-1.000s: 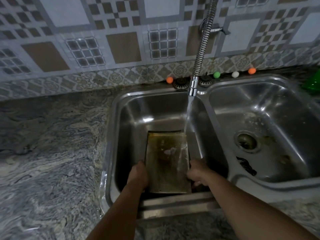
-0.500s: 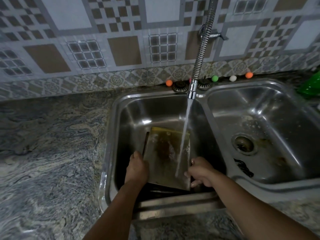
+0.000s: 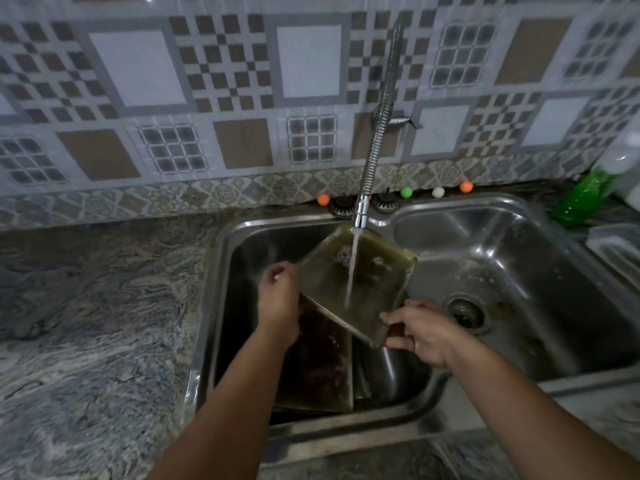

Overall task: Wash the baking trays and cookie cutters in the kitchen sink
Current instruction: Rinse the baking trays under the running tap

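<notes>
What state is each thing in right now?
Tap: running, stream hits the held tray.
Held tray: tilted, lifted, greasy.
Second tray: lying in left basin, dirty.
Left hand: grips tray's left edge.
Right hand: pinches tray's near corner.
Right basin: no tray inside, drain uncovered.
</notes>
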